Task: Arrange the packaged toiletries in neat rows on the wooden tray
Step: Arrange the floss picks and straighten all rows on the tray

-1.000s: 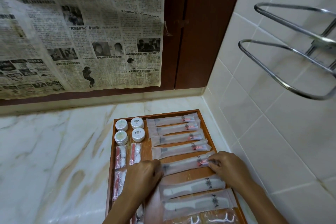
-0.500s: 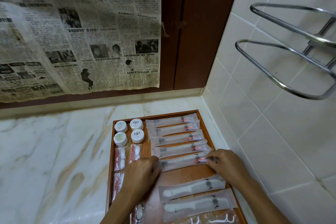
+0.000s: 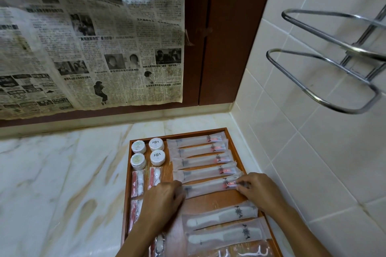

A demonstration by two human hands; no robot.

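A wooden tray (image 3: pixel 211 199) lies on the marble counter in the corner. Several packaged toothbrushes form a row down its right half. My left hand (image 3: pixel 161 200) and my right hand (image 3: pixel 258 191) pinch the two ends of the nearest toothbrush packet (image 3: pixel 208 188), which lies just below the fourth packet (image 3: pixel 205 172). Round white tins (image 3: pixel 157 157) sit at the tray's far left. Red-and-white sachets (image 3: pixel 137 182) lie below them. Two packaged combs (image 3: pixel 221 214) lie nearer me, with floss picks (image 3: pixel 244 253) at the bottom edge.
Tiled wall (image 3: pixel 313 152) runs close along the tray's right side. A chrome wire rack (image 3: pixel 325 64) juts out above on the right. Newspaper (image 3: pixel 89 37) hangs over the brown cabinet behind. Marble counter (image 3: pixel 58 183) stretches to the left.
Both hands have slid the fifth toothbrush packet farther from me, up against the fourth one, leaving a wider bare strip of tray above the combs.
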